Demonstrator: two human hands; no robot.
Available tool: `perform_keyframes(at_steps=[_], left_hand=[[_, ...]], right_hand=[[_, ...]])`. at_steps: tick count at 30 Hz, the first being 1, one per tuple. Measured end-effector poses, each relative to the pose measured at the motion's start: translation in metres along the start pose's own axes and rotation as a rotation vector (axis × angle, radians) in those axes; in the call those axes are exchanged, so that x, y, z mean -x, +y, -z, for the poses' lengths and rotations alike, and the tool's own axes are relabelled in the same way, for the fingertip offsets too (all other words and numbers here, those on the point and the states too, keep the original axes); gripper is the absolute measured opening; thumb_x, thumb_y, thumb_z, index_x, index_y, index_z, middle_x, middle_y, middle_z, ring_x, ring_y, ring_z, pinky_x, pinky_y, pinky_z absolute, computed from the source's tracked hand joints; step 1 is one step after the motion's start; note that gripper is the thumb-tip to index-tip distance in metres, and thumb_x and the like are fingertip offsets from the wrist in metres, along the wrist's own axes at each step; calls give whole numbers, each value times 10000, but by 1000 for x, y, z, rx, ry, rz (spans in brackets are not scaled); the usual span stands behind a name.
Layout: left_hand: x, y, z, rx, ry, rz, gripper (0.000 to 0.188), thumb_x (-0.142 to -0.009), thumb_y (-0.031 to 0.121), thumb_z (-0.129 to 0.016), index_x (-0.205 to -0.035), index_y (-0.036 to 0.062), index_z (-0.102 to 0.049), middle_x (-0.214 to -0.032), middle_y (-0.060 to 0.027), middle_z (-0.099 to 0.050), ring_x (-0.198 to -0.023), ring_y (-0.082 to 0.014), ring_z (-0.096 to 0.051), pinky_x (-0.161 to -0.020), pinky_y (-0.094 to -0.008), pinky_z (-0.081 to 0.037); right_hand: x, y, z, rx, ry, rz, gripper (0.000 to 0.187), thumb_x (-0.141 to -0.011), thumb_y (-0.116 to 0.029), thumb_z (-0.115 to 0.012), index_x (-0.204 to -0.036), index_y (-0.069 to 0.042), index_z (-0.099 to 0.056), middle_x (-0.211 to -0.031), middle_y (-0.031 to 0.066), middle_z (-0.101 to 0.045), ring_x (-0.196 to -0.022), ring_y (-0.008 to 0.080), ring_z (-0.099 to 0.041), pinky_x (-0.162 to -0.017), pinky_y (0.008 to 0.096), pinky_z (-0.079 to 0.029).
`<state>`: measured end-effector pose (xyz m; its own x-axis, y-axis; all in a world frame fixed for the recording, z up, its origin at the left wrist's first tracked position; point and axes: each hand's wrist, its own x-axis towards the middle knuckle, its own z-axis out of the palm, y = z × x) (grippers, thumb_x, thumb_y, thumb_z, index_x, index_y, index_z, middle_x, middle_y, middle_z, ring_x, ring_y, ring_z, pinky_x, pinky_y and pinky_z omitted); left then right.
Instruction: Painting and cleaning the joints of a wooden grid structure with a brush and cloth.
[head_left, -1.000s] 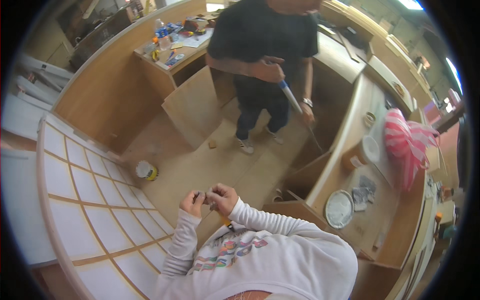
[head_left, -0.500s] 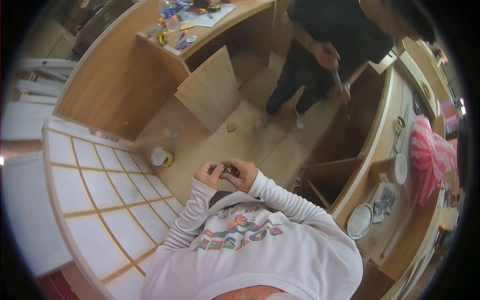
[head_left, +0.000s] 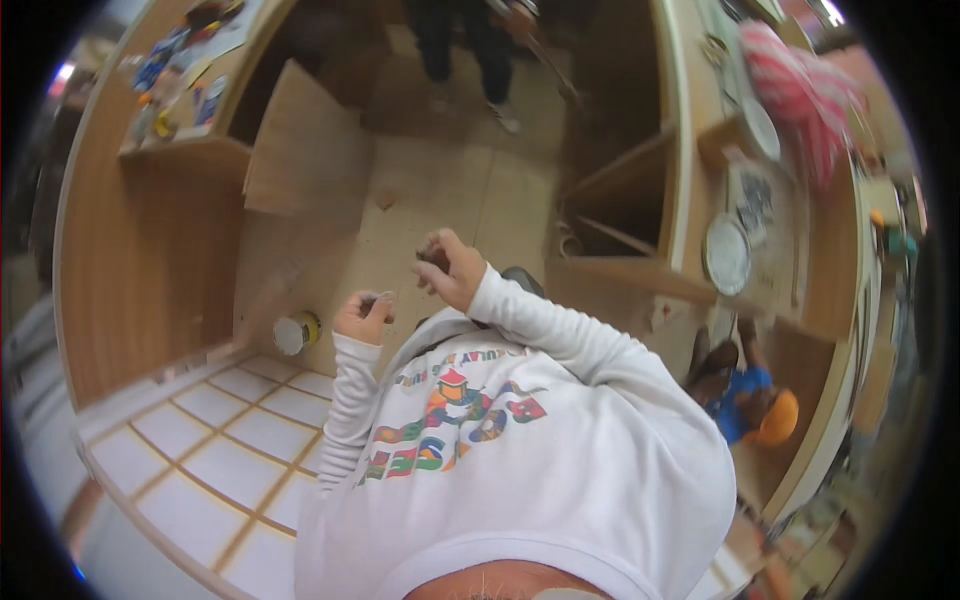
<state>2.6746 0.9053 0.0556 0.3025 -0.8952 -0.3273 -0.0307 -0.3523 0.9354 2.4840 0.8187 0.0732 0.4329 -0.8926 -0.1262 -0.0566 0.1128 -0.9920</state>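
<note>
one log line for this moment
left hand: curled, contents unclear | right hand: pinching small dark item | hands: apart | white-topped can: on floor, left of hands

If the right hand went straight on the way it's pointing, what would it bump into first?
Probably the pale wooden panel, ahead-left of the right hand, though one view leaves depth unclear.

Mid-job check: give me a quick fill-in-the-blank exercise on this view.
1. Of the left hand and right hand, the ____ one is nearer the floor tin.
2. The striped bag is ____ and white.
3. The person in blue wears ____ headwear.
4. The wearer's sleeves are ____.

Missing words: left; pink; orange; white.
</note>
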Motion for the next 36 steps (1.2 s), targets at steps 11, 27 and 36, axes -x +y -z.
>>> perform_keyframes(at_steps=[11, 27, 36], left_hand=[[5, -32, 22, -40, -160, 39, 157, -912, 151, -620, -905, -6, -617, -750, -56, -639, -624, -102, -593, -603, -235, -502], [31, -119, 115, -804, -95, -18, 189, -747, 120, -726, -823, 15, -589, -707, -100, -623, -629, -175, -585, -598, -329, -486], [82, -247, 176, -1043, -303, 438, 200, -795, 136, -674, -948, 17, -624, -801, -115, -658, -694, -166, -610, -606, -310, -491]], right_hand=[[38, 4, -15, -337, 138, -199, 384, -909, -39, -529, -1229, -17, -318, -834, 124, -592, -655, 180, -646, -554, 290, -540], [38, 32, -34, 57, -248, -338, 203, -861, -75, -529, -1050, -51, -600, -808, 84, -666, -680, 161, -641, -633, 301, -522], [32, 45, -26, 259, -293, -156, 232, -835, -142, -585, -1039, -43, -634, -858, 131, -675, -804, 255, -667, -718, 339, -525]])
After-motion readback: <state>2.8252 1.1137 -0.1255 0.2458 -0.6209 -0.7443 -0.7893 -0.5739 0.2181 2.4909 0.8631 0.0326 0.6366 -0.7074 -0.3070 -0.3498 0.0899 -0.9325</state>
